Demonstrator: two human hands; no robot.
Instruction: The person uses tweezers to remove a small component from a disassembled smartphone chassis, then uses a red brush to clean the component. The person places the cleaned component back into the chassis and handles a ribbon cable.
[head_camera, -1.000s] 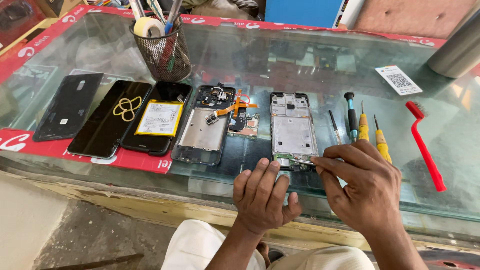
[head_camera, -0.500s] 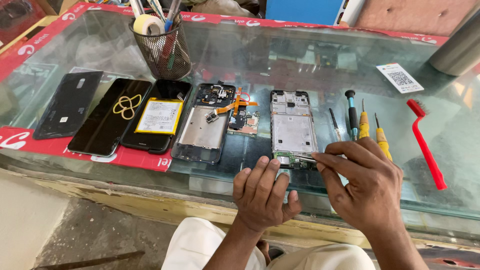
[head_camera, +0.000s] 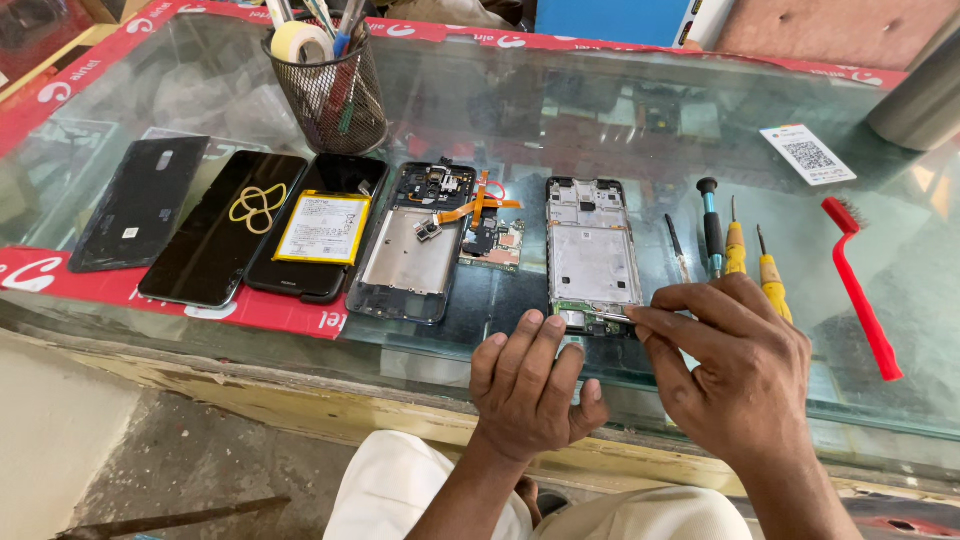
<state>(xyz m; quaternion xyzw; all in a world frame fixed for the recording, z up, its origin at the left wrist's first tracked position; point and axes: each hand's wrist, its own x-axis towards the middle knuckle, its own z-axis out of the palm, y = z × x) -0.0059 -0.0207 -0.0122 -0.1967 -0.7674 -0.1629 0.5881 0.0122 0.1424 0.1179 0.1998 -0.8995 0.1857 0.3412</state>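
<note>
The bottom edge of an opened phone frame (head_camera: 594, 255) is steadied by the fingertips of the left hand (head_camera: 530, 385), which grips nothing. The right hand (head_camera: 735, 365) is pinched at the same edge; whether a tool is held cannot be told. A slip could scratch the small green board there or push the frame across the glass counter (head_camera: 600, 110). Screwdrivers (head_camera: 735, 245) lie just beyond the right hand, a red brush (head_camera: 860, 290) further right, other opened phones (head_camera: 410, 245) left of the left hand.

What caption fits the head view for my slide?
Both hands, left hand and right hand, work at the bottom edge of an opened phone frame on a glass counter.
</note>
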